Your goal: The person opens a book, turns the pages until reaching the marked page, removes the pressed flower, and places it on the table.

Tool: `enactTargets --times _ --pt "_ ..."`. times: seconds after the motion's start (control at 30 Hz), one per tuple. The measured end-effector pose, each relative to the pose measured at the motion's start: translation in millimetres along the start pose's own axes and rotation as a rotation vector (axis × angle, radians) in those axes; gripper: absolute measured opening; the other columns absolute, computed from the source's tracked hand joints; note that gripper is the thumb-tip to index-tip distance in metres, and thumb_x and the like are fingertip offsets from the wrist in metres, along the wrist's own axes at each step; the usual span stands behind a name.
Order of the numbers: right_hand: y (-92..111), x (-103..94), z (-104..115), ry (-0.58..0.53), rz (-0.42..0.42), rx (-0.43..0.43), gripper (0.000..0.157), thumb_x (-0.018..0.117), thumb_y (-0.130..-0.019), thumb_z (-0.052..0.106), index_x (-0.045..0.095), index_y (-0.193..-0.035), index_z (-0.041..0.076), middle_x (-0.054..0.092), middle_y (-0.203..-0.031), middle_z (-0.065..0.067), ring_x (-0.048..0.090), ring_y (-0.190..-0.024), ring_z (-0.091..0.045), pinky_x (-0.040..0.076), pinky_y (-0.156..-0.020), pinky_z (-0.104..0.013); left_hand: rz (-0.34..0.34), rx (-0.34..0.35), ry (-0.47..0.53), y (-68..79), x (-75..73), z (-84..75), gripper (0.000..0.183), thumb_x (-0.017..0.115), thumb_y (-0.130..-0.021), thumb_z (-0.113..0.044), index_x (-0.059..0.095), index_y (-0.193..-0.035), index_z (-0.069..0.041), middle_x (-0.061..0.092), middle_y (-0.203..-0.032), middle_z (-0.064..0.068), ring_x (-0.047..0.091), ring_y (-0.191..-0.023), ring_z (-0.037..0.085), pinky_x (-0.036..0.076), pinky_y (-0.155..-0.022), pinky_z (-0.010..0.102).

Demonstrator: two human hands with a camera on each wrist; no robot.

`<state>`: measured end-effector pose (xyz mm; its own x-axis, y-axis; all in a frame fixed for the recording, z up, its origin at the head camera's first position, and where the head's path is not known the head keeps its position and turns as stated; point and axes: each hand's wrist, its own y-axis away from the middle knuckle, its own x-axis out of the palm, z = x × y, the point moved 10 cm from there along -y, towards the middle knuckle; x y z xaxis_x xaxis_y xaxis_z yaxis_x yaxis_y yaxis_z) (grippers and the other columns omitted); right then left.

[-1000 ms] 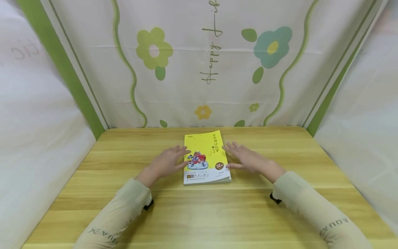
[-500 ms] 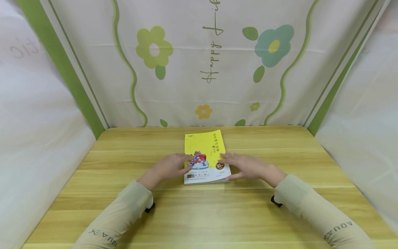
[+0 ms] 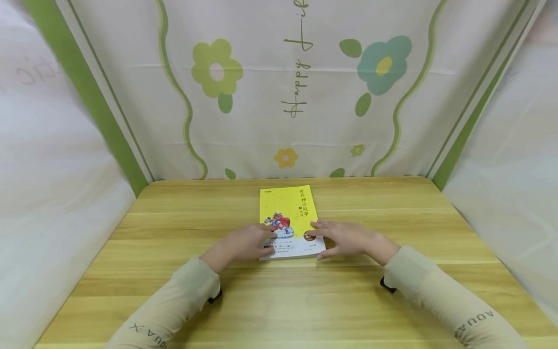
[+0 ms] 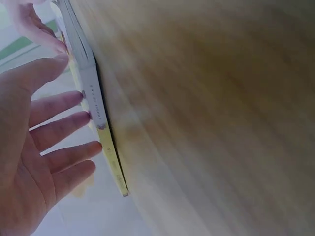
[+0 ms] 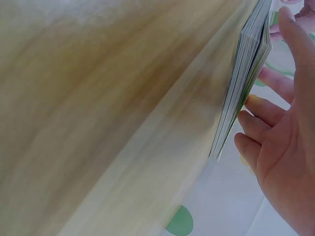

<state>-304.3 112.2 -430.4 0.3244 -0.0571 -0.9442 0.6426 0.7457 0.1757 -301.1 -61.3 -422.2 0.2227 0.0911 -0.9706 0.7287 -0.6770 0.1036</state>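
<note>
Paperback flat on table, both hands around it, no grip

Book (image 3: 293,224) lies face up, midway between the table's left and right edges, nearer the far edge than the near one. Spine toward the left edge, page edges toward the right edge; its cover lifts a little off the pages at the near right corner.

Left hand (image 3: 241,245): fingers loosely extended and apart, over the cover's left side by the spine. Right hand (image 3: 348,238): same relaxed spread, at the opposite side. Neither is closed on anything; light contact or just above, can't tell.

Handling, my guess: fairly light, bendy soft cover, maybe a bit slippery if glossy, not fragile, though corners could crease. Spine side looks the stiffer hold; page side could fan open unless cover and block are pinched together, thumb on top and fingers under.

Table (image 3: 279,300): wood-grain top, smooth-looking, far corners rounded. Beyond its far edge hangs a pale curtain (image 3: 257,126) with flowers and sideways lettering; whitish side panels (image 3: 56,160) flank the left and right edges. Lighting even, wrist views hazy.
</note>
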Motion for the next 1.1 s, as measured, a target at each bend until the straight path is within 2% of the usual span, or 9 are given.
enactTargets --times 0.37,0.7,0.93,1.1 --pt "-3.5 -1.2 1.7 -0.023 0.008 0.002 0.067 0.068 -0.096 0.052 0.053 -0.152 0.018 0.037 -0.162 -0.015 0.035 -0.148 -0.036 0.034 -0.115 -0.055 0.020 0.023 0.013 -0.2 2.0 -10.1 0.045 0.074 -0.097 -0.034 0.068 -0.135 -0.012 0.053 -0.152 0.006 0.052 -0.138 0.026 0.046 -0.108 0.042" --pt "-6.0 -4.0 3.7 -0.015 0.004 -0.030 0.063 0.068 -0.097 0.048 0.056 -0.150 0.016 0.040 -0.159 -0.016 0.040 -0.145 -0.036 0.034 -0.115 -0.053 0.072 0.056 0.082 -1.8 5.0 -18.0 0.048 0.070 -0.100 -0.028 0.062 -0.144 -0.012 0.043 -0.159 0.003 0.038 -0.148 0.021 0.035 -0.116 0.042" --pt "-6.7 -7.5 5.2 -0.004 -0.002 -0.053 0.061 0.070 -0.097 0.046 0.057 -0.149 0.017 0.043 -0.157 -0.017 0.044 -0.142 -0.038 0.037 -0.113 -0.054 0.093 0.046 0.054 -3.9 6.7 -22.8 0.052 0.071 -0.099 -0.028 0.059 -0.146 -0.011 0.045 -0.158 0.006 0.040 -0.146 0.027 0.034 -0.116 0.045" --pt "-6.0 -11.8 5.3 0.006 -0.029 -0.076 0.055 0.069 -0.098 0.041 0.061 -0.145 0.013 0.053 -0.149 -0.016 0.052 -0.136 -0.036 0.042 -0.110 -0.051 0.106 0.029 0.044 -5.8 8.1 -23.4 0.051 0.072 -0.098 -0.028 0.060 -0.145 -0.012 0.046 -0.157 0.006 0.041 -0.145 0.028 0.036 -0.115 0.046"
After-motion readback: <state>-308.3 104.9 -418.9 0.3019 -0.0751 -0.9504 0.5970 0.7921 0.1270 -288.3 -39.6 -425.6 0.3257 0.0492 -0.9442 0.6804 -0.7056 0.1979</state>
